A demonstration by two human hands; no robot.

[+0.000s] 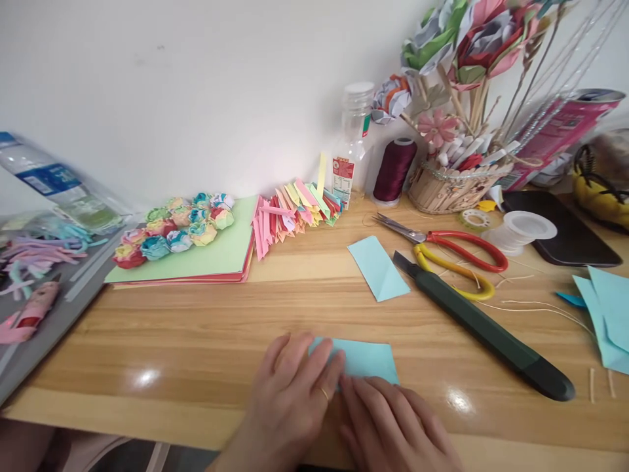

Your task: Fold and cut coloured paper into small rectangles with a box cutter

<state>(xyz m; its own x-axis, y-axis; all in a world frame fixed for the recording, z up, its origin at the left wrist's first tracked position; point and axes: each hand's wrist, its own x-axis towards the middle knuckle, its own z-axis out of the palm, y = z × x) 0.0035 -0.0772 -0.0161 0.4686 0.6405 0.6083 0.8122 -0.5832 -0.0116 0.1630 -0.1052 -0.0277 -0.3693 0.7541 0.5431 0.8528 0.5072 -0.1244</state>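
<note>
A light blue paper piece (pixel 366 357) lies on the wooden table between my hands, near the front edge. My left hand (pixel 295 387) rests over its left end, fingers spread a little, with a ring on one finger. Along the paper's lower edge, my right hand (pixel 388 416) presses with its fingers bent and close together. The fingertips of both hands nearly meet, and they hide the paper's lower left part. Farther back lies a second blue piece (pixel 377 269), with a crease line at its lower end.
Scissors (pixel 422 239) and a dark green cutter (pixel 486 328) lie to the right. Green sheets (pixel 216 259) carrying paper flowers and a bundle of coloured strips (pixel 295 210) are at the back. A flower basket (pixel 452 190) stands back right; more blue sheets (pixel 612 314) lie far right.
</note>
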